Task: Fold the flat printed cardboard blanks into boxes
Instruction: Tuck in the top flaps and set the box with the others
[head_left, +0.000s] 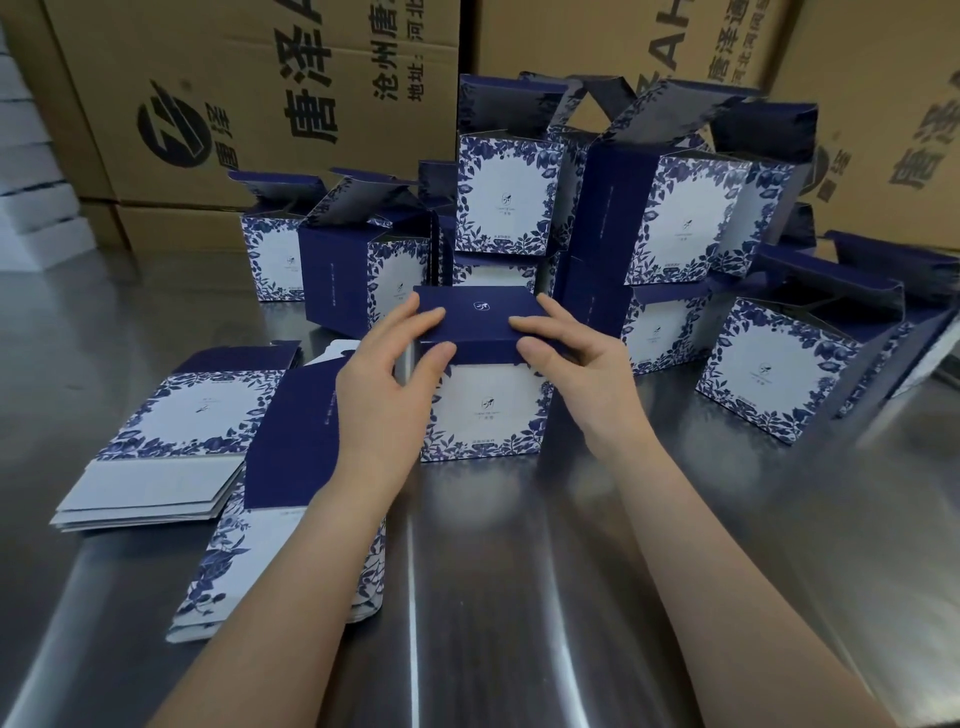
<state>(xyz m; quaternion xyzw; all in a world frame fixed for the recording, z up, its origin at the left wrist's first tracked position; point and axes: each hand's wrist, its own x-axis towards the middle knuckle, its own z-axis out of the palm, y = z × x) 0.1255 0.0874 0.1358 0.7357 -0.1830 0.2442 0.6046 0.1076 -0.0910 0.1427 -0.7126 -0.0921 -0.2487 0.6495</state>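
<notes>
Centrally, box (488, 415) between left hand (384, 387), right hand (584, 376); lid (480, 312) seemingly pinched.

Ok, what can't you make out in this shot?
Head view:
- Lid tuck of the box: hidden by left hand and right hand.
- Print under its logo: too small.
- Flat blanks: count hidden by left forearm.
- Brown cartons: lettering cut by top edge.

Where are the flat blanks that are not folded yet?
Head view: the flat blanks lie on the steel table, left of the left hand and its box.
</notes>
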